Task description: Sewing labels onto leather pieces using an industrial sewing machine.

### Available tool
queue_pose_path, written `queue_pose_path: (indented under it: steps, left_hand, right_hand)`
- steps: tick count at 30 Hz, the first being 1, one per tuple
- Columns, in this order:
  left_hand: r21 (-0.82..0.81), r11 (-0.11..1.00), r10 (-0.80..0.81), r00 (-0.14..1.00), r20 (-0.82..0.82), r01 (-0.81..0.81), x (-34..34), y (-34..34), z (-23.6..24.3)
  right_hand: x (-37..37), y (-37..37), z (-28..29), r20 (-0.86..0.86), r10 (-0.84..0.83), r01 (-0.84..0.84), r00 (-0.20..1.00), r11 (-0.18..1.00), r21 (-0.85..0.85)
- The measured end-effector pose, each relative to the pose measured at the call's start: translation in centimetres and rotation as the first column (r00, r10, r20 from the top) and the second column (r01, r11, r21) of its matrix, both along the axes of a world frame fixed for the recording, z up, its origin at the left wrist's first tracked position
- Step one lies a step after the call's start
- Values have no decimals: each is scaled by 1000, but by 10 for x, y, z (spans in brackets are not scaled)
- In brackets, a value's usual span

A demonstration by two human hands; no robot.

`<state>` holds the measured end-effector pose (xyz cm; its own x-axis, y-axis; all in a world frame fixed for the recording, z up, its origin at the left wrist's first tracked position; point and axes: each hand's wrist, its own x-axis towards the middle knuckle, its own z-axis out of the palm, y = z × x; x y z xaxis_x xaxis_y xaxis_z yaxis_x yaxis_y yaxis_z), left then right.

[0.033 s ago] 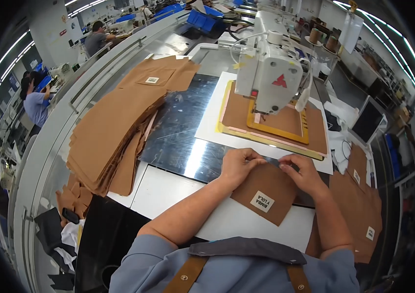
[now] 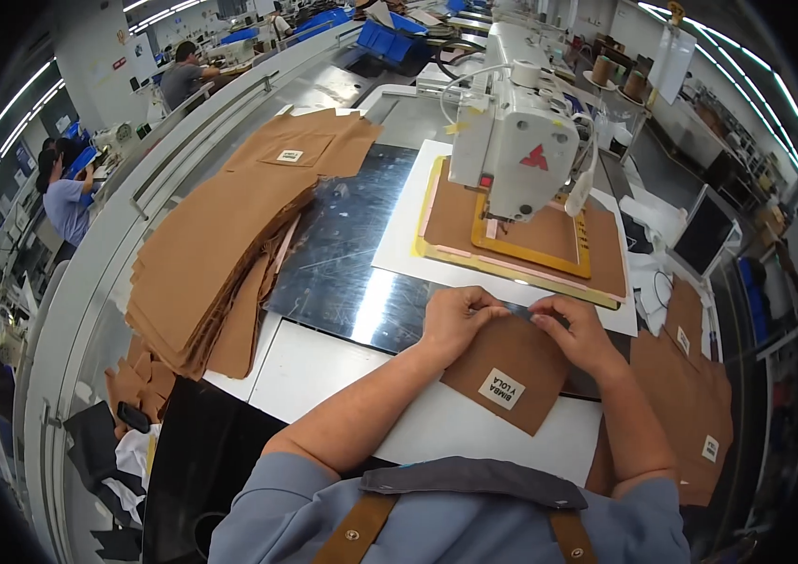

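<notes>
Between my hands, a brown fabric piece (image 2: pixel 484 357) with a white printed label (image 2: pixel 501 388) lies in front of the sewing machine (image 2: pixel 519 150). My left hand (image 2: pixel 458 321) is closed, pinching the piece's far edge near its left corner. At the far right corner, my right hand (image 2: pixel 576 329) has its thumb and fingers pinched together on the same edge. Just beyond both hands, a larger brown panel (image 2: pixel 446 211) lies in a yellow template (image 2: pixel 427 250) beneath the machine head. A smaller yellow frame (image 2: pixel 531 260) rests on that panel.
A tall stack of brown panels (image 2: pixel 202 254) stands at the left of the shiny metal plate (image 2: pixel 333 273). More labelled brown pieces (image 2: pixel 681 395) hang at the right, near a dark screen (image 2: pixel 704 230). Brown scraps (image 2: pixel 140 381) lie at lower left. Other people work in the background.
The whole view has shifted very slightly left. My hands keep the same pinch on the fabric piece.
</notes>
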<state>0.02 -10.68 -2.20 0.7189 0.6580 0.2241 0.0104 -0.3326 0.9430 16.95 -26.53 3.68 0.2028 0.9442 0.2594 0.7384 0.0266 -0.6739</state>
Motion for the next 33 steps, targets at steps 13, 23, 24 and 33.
queue_pose_path:
  steps: [13,23,24,33]
  left_hand:
    - [110,992,72,997,-38,-67,-3,1,0]
    - [-35,986,169,980,105,-166,-4,10,-5]
    - [17,993,115,991,67,-117,-3,7,-5]
    - [30,994,105,990,92,-108,9,8,-19]
  right_hand:
    - [-27,13,-18,85,-120,118,989,993,24]
    - [-15,15,-52,-125,-153,156,980,988,8]
    - [-14,15,-55,-137,-148,149,979,989,-2]
    - [-2,16,-70,-151,-96,94,984,995,-22]
